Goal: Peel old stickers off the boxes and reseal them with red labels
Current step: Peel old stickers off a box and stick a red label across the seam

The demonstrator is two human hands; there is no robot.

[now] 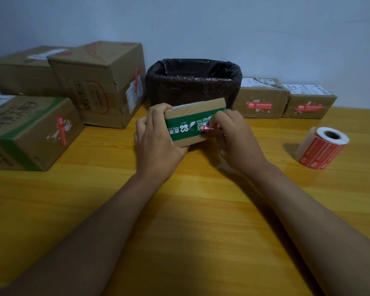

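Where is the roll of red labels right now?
In the head view the roll of red labels lies on its side on the wooden table, at the right, untouched, in front of the two small boxes by the wall.

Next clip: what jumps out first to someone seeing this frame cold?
Dead centre, the left hand grips a small green-banded box while the right hand pinches a torn red sticker on its face. Behind them sits a black-lined bin against the wall. On the table's right side lies a roll of red labels.
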